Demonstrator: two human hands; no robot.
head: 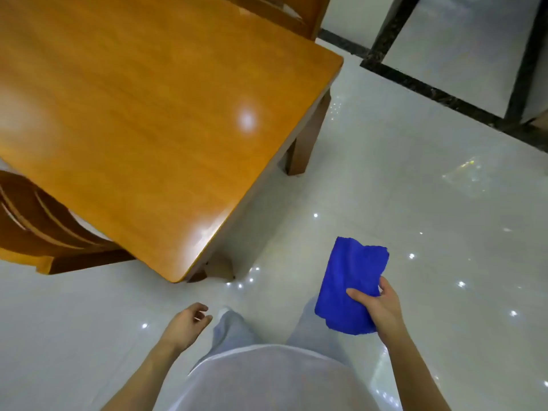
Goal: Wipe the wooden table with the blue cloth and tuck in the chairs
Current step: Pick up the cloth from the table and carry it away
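Observation:
The wooden table [142, 114] fills the upper left, its glossy orange top bare and its near corner pointing toward me. My right hand [378, 307] holds a folded blue cloth [348, 289] low over the floor, to the right of the table corner and apart from it. My left hand [186, 324] hangs by my leg with loosely curled fingers and nothing in it. One wooden chair [35, 229] stands at the table's near left side, its backrest against the edge. A second chair [278, 13] shows at the far side, mostly hidden.
Shiny white floor tiles [415, 203] spread to the right and in front of me. Dark tile borders [430, 87] cross the upper right. A table leg [305, 143] stands under the right corner.

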